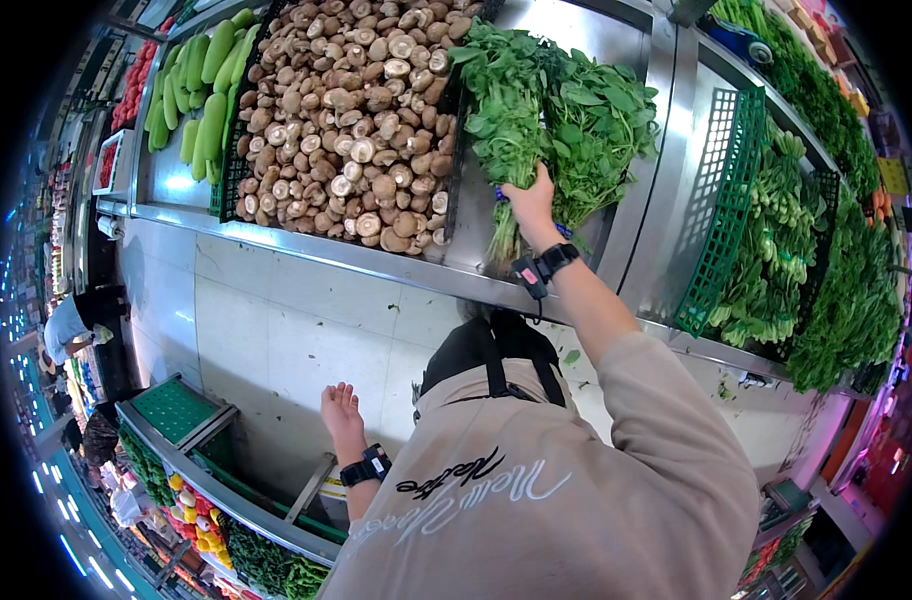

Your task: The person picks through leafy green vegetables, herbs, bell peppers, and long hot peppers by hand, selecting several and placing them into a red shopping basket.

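My right hand (532, 202) grips the stem end of a bunch of leafy greens (505, 112). That bunch lies on a stainless-steel display counter (467, 236), its roots pointing toward me and a blue tie around its stems. Beside it, to the right, rests another leafy bunch (595, 127), with a blue band low on its stems, partly behind my wrist. Away from the counter, over the aisle floor, my left hand (342, 412) hangs low by my side with fingers loosely extended and nothing in it.
Left of the greens is a black crate heaped with mushrooms (358, 142), then green gourds (208, 82). A green plastic crate (718, 210) stands on edge at right, beside tied green vegetables (775, 240). Behind my left side runs another produce stand (223, 480). A person (73, 326) bends at far left.
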Demonstrator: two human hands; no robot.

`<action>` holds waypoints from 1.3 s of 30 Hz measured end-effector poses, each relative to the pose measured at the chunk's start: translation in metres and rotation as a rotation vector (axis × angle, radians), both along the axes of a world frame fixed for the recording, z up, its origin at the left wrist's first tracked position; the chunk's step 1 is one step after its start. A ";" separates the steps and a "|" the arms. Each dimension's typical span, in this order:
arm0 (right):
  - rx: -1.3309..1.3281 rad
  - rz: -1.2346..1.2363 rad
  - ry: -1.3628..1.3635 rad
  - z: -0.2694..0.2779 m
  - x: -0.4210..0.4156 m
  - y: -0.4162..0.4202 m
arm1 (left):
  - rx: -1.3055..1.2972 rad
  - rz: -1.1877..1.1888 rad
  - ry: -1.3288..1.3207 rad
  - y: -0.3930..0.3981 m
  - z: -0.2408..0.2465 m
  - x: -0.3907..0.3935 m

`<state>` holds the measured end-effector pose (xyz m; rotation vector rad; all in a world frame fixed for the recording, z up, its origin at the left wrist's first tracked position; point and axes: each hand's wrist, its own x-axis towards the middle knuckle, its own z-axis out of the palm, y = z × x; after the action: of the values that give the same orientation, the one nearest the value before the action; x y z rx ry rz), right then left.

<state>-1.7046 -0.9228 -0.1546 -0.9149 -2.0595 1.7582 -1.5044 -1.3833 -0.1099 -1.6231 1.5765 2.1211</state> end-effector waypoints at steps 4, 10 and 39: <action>-0.536 0.098 0.224 0.038 0.020 0.012 | -0.022 -0.038 -0.004 0.002 0.003 -0.014; -0.849 0.151 0.207 0.029 0.021 0.011 | -0.095 -0.136 -0.012 0.007 0.013 -0.024; -0.639 0.448 -0.108 0.091 0.127 0.005 | 0.049 -0.085 -0.037 0.004 0.001 0.016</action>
<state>-1.5774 -0.9183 -0.0640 -0.7351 -1.8852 2.7574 -1.4885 -1.3789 -0.1088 -1.5420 1.5408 2.0584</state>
